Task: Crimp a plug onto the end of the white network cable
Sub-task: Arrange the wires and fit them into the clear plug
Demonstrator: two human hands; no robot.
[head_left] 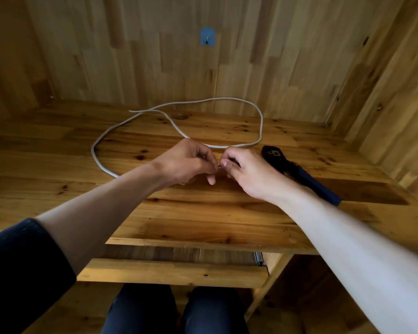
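The white network cable (261,126) lies in a wide loop on the wooden desk (203,213). One strand runs under my left forearm toward my left hand (188,162). My left hand is closed with its fingertips pinching the cable end. My right hand (246,172) meets it fingertip to fingertip and pinches a small shiny plug (219,166), mostly hidden by the fingers. I cannot see whether the cable end sits inside the plug. The crimping tool (299,172), black head and blue handles, lies on the desk just right of my right hand, partly behind my wrist.
A free cable end (131,111) rests at the back left near the wooden wall. A blue hook pad (207,37) is stuck on the back wall. A side wall closes the desk on the right. My knees show below the desk's front edge.
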